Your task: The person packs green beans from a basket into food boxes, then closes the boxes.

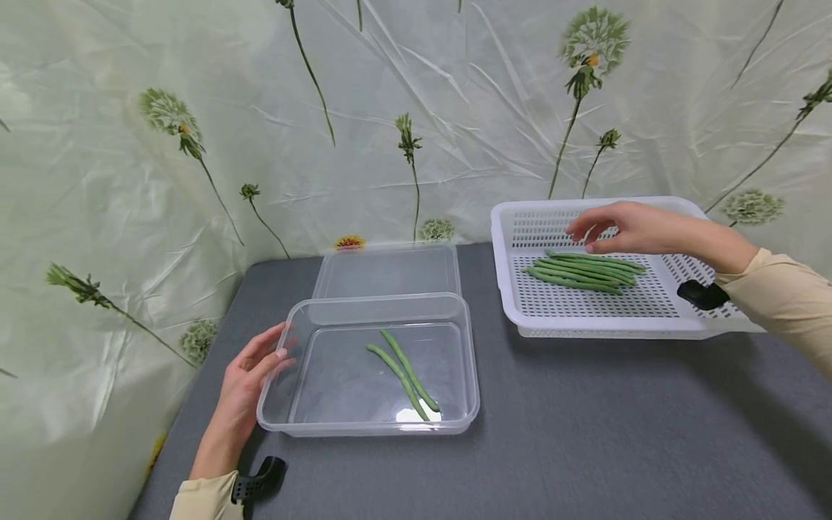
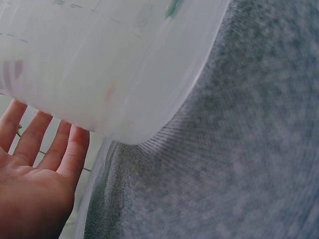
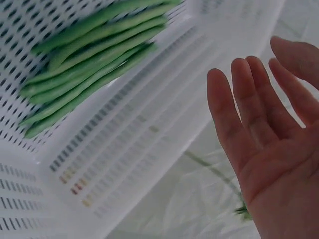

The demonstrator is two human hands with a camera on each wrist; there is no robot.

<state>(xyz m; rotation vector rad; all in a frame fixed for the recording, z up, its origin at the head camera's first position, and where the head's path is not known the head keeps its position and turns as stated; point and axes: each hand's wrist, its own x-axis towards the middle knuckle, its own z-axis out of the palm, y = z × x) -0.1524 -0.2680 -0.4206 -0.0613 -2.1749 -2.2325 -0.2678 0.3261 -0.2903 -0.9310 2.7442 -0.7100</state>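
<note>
Green beans [image 1: 585, 270] lie heaped in the white slotted basket [image 1: 513, 289] at the table's right, and from the head view the right hand [image 1: 624, 227] hovers just above them, fingers loose and grasping nothing. Two more beans [image 1: 404, 372] lie in the clear container [image 1: 325, 426] at centre, its lid [image 1: 386, 269] lying flat behind it. The left hand [image 1: 250, 375] rests flat against the container's left wall, fingers straight. Left wrist view now: fingers [image 2: 30, 142] spread behind the cloudy plastic wall [image 2: 109, 64], grey tabletop [image 2: 239, 164] below. Right wrist view: open palm [image 3: 271, 149] beside the basket's wall [image 3: 129, 149], the bean pile [image 3: 89, 55] blurred and untouched.
</note>
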